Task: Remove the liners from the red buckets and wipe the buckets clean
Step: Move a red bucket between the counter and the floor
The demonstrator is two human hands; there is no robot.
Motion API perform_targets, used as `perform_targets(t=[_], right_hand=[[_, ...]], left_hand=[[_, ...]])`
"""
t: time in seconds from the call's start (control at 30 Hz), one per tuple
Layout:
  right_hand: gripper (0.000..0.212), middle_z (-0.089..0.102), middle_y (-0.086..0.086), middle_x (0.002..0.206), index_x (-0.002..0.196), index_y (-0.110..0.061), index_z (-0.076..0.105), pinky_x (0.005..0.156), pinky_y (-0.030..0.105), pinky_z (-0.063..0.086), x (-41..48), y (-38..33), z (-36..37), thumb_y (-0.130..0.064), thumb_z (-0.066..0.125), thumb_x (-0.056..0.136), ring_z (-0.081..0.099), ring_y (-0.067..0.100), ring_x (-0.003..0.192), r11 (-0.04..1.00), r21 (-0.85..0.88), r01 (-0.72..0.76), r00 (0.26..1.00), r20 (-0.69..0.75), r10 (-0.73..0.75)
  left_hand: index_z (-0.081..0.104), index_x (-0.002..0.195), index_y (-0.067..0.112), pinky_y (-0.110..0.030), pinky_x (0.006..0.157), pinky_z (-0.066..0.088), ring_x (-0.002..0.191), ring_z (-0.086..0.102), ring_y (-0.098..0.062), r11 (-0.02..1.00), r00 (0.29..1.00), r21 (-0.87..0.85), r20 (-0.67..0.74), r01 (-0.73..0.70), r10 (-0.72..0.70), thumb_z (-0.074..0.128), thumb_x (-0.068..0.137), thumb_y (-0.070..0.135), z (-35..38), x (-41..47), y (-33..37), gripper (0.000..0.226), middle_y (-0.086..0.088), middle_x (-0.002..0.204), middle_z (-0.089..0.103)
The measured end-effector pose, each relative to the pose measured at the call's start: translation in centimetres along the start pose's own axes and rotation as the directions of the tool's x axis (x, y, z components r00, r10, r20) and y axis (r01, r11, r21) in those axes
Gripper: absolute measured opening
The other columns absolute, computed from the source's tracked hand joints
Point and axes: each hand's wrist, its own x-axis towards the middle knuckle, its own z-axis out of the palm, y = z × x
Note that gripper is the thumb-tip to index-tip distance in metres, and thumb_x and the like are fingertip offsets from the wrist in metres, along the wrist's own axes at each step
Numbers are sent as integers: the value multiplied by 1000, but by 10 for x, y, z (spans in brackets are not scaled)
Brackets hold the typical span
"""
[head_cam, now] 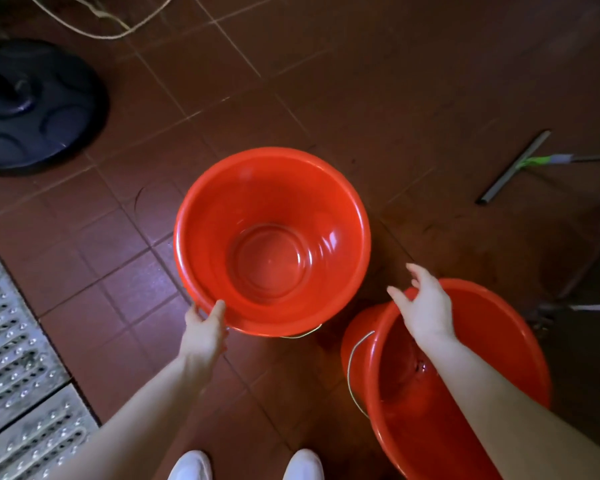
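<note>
The left hand holds one red bucket by the near edge of its rim, with the thumb inside and the fingers curled under. This bucket is in front of the person, over the brown floor tiles - I cannot tell if it touches them. The right hand holds nothing. Its fingers are spread loose above the far rim of a second red bucket, close by on the right. A wire handle hangs on that bucket's left side. A squeegee lies well off to the right - a metal drain grate is on the left.
</note>
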Motion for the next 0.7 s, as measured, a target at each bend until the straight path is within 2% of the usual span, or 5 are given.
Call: perform_targets(t=[0.13,0.27,0.43,0.6,0.7], right_hand=[[66,45,10,144,144,-21,41,107,43,41,-25,69,-37,-28,72,86,47,32,131,970,-175,-172,982,42,182],[80,34,10,151,150,-26,27,103,47,45,-49,132,-62,-33,72,84,45,33,131,867,-274,-417,893,56,447],[88,27,13,153,154,-22,18,101,48,44,-74,194,-74,-27,72,85,48,36,127,764,-228,-604,772,68,632],[90,18,9,157,154,-24,15,96,47,48,-91,225,-63,-17,72,84,50,39,124,791,-143,-595,800,-16,599],[96,32,15,150,153,-28,16,90,48,50,-92,230,-60,-12,76,80,52,42,121,772,-46,-634,773,-55,632]], left_hand=[[61,107,14,-33,70,48,79,64,-27,967,975,198,117,161,-186,48,97,49,31,-47,-31,39,-13,91,68],[55,126,16,-35,82,54,99,64,-23,823,928,565,337,-62,-162,65,88,45,72,-74,-63,49,-8,114,66],[38,138,30,-32,87,52,108,56,-18,768,871,624,448,-143,-201,76,75,42,129,-99,-85,75,2,122,56],[44,113,25,-18,64,49,85,62,-12,725,878,645,464,-242,-120,67,79,20,162,-117,-117,41,2,95,63],[43,101,23,-34,63,60,79,63,-18,812,893,566,427,-144,-140,63,80,10,164,-124,-124,32,-6,94,62]])
